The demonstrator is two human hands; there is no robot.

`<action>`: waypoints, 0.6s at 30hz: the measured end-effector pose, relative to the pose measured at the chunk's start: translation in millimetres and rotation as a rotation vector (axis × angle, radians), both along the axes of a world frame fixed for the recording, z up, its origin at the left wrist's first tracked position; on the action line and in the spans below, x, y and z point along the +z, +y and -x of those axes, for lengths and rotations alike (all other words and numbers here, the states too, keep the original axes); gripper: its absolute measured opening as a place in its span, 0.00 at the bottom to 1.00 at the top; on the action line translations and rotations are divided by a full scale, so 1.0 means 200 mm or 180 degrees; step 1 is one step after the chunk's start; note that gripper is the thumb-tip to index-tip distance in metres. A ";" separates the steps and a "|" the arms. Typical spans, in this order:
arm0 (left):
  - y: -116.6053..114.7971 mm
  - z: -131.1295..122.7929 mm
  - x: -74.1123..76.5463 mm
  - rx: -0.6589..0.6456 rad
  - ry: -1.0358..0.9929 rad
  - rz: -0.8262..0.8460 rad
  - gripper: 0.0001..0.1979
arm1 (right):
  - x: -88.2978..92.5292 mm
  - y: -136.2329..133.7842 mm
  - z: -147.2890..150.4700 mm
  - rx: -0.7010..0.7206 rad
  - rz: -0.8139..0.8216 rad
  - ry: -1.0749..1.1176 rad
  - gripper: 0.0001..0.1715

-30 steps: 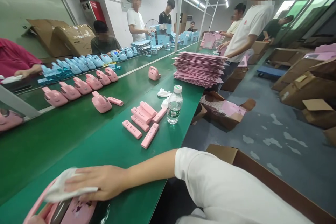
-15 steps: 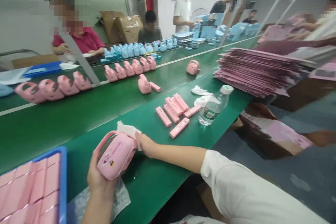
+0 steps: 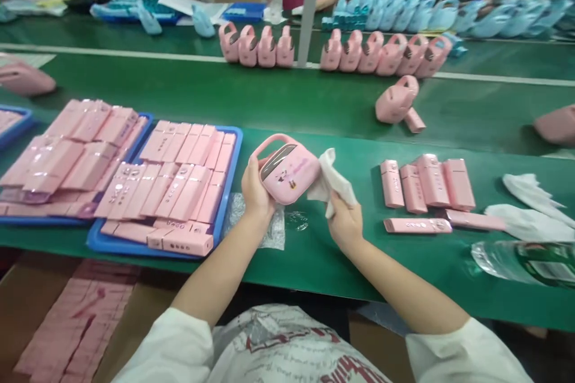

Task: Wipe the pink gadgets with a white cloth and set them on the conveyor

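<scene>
My left hand (image 3: 258, 190) grips a pink handled case (image 3: 294, 176), perhaps a small speaker, by its left side. It is held tilted above the green table, its front with a small cartoon print and a dark strip turned towards me. In my right hand (image 3: 345, 222) is a crumpled white cloth (image 3: 336, 182), pinched between the fingers close to the case's right edge. Whether the cloth touches the case I cannot tell. Under my left wrist lies a clear plastic bag (image 3: 274, 230). Several pink microphone-like sticks (image 3: 415, 182) lie to the right of my right hand.
Blue trays (image 3: 233, 149) heaped with pink sticks stand at my left. White cloths (image 3: 516, 221) and a lying-looking water bottle (image 3: 525, 262) are at the right. Across the green belt stand rows of pink cases (image 3: 371, 54) and a post (image 3: 309, 18). Co-workers sit beyond.
My view has swung left, bringing the trays fully into sight. The case is still in my left hand, and the right hand with the cloth has drawn slightly away from its edge.
</scene>
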State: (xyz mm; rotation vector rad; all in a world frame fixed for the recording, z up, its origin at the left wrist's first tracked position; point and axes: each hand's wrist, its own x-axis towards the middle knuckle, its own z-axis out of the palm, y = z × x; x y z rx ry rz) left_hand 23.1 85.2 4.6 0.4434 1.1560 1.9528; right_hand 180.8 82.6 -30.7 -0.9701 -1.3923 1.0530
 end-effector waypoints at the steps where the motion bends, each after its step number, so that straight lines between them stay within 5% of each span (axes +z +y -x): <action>1: -0.01 0.00 0.00 0.0073 0.0023 -0.0044 0.23 | 0.00 0.00 -0.01 -0.0068 0.0327 0.0332 0.24; 7: -0.06 -0.03 0.04 -0.0013 0.0620 -0.0652 0.23 | 0.03 0.03 -0.04 0.0041 0.1262 0.0969 0.22; 18: -0.13 -0.03 0.01 -0.0176 0.1623 -0.1176 0.23 | 0.14 -0.04 -0.04 0.0066 0.1289 0.1024 0.20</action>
